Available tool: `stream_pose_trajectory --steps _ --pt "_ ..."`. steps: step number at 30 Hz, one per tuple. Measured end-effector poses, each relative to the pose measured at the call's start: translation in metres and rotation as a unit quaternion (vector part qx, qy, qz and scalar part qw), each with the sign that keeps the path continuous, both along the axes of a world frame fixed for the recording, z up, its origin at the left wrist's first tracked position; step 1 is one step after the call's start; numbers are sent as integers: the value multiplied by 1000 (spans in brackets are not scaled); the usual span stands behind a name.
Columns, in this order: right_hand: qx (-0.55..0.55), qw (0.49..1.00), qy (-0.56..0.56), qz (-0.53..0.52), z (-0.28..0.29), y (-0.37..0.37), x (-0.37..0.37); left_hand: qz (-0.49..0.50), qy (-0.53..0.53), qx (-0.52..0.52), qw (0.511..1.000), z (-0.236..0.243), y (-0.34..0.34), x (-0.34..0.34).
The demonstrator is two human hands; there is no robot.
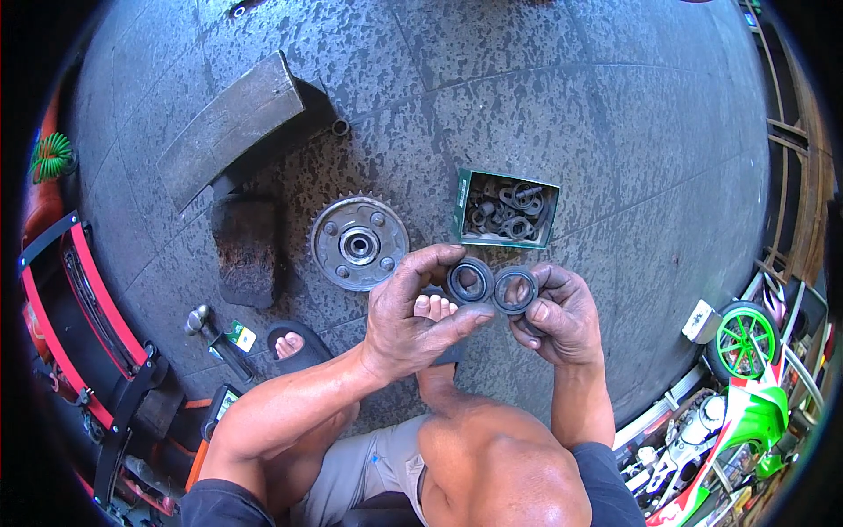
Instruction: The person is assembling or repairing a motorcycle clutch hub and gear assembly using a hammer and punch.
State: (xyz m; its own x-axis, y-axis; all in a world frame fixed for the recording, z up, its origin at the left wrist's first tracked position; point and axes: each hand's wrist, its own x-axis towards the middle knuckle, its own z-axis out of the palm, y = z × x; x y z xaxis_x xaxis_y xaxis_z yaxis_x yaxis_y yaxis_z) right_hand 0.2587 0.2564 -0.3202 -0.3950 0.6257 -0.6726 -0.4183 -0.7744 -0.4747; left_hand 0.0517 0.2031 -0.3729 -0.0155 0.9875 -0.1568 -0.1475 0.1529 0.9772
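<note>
A: What is found nearest?

B: A bare knee (500, 465), cut off by the lower edge. Beyond it, two dark rings are held up side by side over the floor.

A: How are they gripped?

B: The left ring (453, 284) is pinched by the left hand (417, 307), between thumb below and forefinger above. The right ring (500, 292) is pinched at its outer side by the thumb and forefinger of the right hand (562, 312), whose other fingers are curled.

A: And their handling?

B: They are judged light, fairly stiff and perhaps rubber-faced; slipperiness might be added by grease. They are best held by the outer rims, so that the inner lips are spared.

A: What cannot be made out?

B: Whether the rims are touched together. The rings' far faces are hidden, the left hand's lower fingers are mostly concealed, and some toes (435, 306) are partly covered by that hand.

A: Farther off?

B: A toothed sprocket (329, 250) is laid flat; beside it, metal parts (518, 198) are heaped in a green box (461, 206), the lower ones buried. Beyond, a curved panel (233, 123) is seen.
</note>
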Motion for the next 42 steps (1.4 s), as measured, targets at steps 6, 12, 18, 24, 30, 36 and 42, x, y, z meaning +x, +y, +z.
stream_pose_trajectory --steps 6,12,18,24,30,36,42 --pt "6 1000 7 -2 0 -1 -2 20 6 8 1000 3 2 0" --pt "9 1000 -14 15 1 -2 -1 -30 -5 4 1000 10 1 -6" --pt "6 1000 -22 2 2 -2 -2 -40 -3 -17 999 16 4 -6" --pt "11 999 -47 10 4 0 -1 -40 -28 -23 999 11 2 -2" --pt "2 999 -47 5 -4 -2 -3 -8 -79 -85 993 17 1 -8" --pt "22 971 -220 95 -8 4 -24 56 -48 -201 977 -7 -27 -47" --pt "293 822 -388 296 -50 6 -103 82 -53 -327 940 -21 -58 -101"
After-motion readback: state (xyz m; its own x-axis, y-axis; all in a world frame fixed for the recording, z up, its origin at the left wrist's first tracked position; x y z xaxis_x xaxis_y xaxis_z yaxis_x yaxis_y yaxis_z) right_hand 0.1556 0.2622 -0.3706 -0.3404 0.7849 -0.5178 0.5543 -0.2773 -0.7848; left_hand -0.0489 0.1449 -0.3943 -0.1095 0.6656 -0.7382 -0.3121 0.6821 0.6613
